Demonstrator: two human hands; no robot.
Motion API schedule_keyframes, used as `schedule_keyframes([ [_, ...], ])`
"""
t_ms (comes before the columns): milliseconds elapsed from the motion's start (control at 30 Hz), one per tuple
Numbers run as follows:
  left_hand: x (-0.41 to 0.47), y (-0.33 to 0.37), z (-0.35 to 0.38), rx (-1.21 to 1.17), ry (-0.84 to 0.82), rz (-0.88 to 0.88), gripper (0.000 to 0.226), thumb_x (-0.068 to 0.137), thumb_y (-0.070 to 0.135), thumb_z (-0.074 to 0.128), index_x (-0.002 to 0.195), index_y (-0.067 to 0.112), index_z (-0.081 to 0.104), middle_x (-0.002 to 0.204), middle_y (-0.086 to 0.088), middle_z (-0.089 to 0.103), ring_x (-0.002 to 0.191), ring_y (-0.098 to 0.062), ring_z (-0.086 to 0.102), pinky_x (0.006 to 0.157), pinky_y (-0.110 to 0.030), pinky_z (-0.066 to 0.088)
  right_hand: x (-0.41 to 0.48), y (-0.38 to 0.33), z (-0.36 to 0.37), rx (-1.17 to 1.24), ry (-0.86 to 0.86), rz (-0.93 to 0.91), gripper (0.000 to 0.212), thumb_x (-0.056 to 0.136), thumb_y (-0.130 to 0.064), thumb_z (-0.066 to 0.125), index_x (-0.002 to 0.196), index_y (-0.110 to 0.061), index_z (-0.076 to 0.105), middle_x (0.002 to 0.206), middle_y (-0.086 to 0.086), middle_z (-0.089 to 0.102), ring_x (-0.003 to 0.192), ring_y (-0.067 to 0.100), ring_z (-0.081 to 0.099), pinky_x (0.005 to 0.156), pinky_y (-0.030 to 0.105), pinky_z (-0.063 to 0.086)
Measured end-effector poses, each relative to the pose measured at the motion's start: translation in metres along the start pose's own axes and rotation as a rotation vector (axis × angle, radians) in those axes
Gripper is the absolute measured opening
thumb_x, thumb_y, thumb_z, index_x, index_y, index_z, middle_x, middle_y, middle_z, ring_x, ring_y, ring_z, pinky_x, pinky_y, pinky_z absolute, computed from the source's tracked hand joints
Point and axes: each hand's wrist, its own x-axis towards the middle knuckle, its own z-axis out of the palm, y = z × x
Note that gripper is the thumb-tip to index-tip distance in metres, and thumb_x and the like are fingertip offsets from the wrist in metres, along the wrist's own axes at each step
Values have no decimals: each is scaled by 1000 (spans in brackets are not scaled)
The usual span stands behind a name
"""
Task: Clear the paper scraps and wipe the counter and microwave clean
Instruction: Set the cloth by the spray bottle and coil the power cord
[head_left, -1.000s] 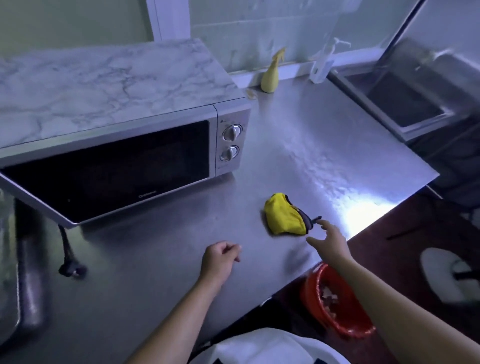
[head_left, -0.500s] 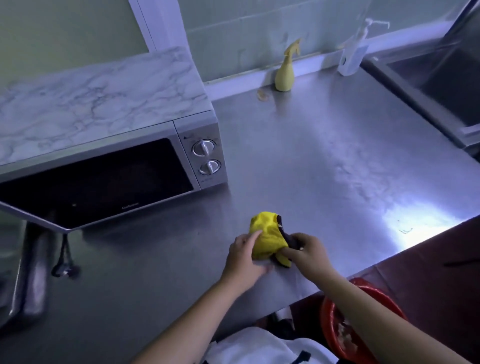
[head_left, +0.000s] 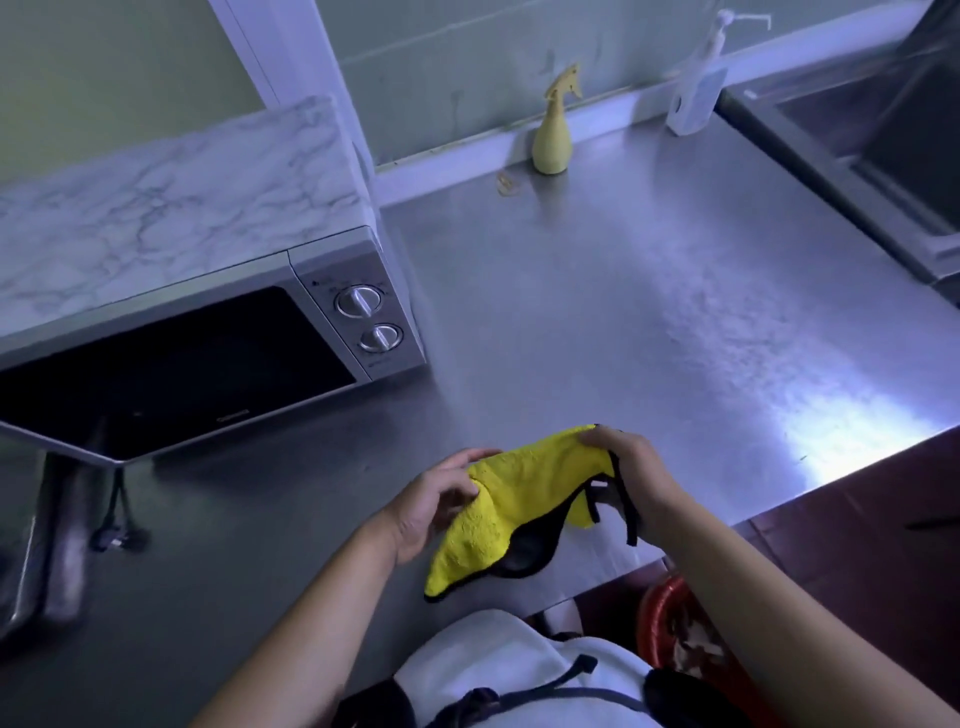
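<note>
Nearest, at the lower right and below the tabletop's edge, stands a red bin (head_left: 661, 610) with pale paper scraps (head_left: 696, 644) inside; the right forearm crosses over it.

Above the near edge of the steel tabletop (head_left: 623, 312), both hands hold a yellow cloth (head_left: 519, 499) with a black border and dark underside. The left hand (head_left: 431, 506) pinches the cloth's left edge between thumb and curled fingers. The right hand (head_left: 631, 473) grips the upper right corner, with its fingers curled over the top and a black strip of border hanging below its wrist. The cloth is stretched between them and sags, one corner pointing down toward the tabletop. Whether that corner touches the steel cannot be told.

To the left, a black plug (head_left: 117, 540) on its cord lies on the tabletop under the front corner of the microwave (head_left: 182, 374). The microwave sits on the left of the tabletop with its dark door shut and two knobs (head_left: 358, 301) stacked on the right panel. A marble-patterned slab (head_left: 156, 192) covers its top.

A bright patch of light falls on the tabletop's right edge. At the back wall stands a yellow sprayer (head_left: 553, 140), with a small scrap (head_left: 506, 183) just beside its left. Further right stands a white pump bottle (head_left: 696, 88), next to a sink (head_left: 883, 130).
</note>
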Motion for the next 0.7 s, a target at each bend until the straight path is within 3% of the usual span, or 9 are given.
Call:
schedule_keyframes([
  [100,-5,-3,-5,70,-25,-55,65,82,17,75,142,21,48,137,-18,57,124,-29,56,112,-49,39,1,6,4,79,-4,169,36,84,-42,71,96,-8,70,80,9,73,71,26,72,66,38,57],
  [200,-7,-11,-11,448,66,-81,74,82,-1,76,144,21,44,125,-18,63,101,-22,66,97,-37,52,-1,14,10,51,-65,227,53,70,-55,78,100,-11,78,99,7,77,92,24,75,75,38,57],
  [267,-9,-14,-22,472,88,-97,61,85,-1,71,140,18,51,122,-19,66,98,-22,66,97,-38,51,-7,21,14,105,-92,240,42,71,-53,76,87,-15,82,96,8,77,95,25,75,75,40,59],
  [333,-16,-16,-32,451,112,-76,44,91,9,69,132,21,59,126,-17,66,106,-21,63,100,-37,48,-11,33,18,190,-50,258,34,76,-43,74,93,-14,80,102,11,76,101,29,73,80,44,59],
  [400,-23,-17,-40,505,107,-46,36,90,33,71,125,34,62,131,-6,61,114,-10,59,90,-22,44,-14,47,23,251,-65,257,32,80,-23,72,109,-8,70,113,17,71,105,32,70,85,46,57],
  [467,-28,-22,-43,549,29,-62,56,74,61,76,125,44,59,134,6,53,121,-2,52,88,-15,41,-19,60,30,260,-102,218,23,82,-3,69,101,-14,63,103,18,69,87,31,70,73,40,57],
  [533,-27,-33,-41,705,5,-34,85,54,74,77,131,44,56,138,9,47,130,-6,45,103,-25,42,-23,67,38,259,-79,202,38,84,12,62,107,-18,60,100,22,69,80,32,69,65,39,57],
  [600,-25,-45,-33,783,47,68,87,52,67,80,131,38,57,138,13,52,129,-5,46,111,-35,40,-29,67,46,221,-94,152,54,84,19,57,121,-20,60,99,24,71,78,32,71,62,39,58],
  [700,-23,-58,-25,523,119,219,46,64,37,83,106,32,67,107,14,72,103,-4,66,97,-35,52,-40,55,56,101,-185,52,62,84,21,56,128,-22,60,104,27,71,84,35,70,68,40,59],
])
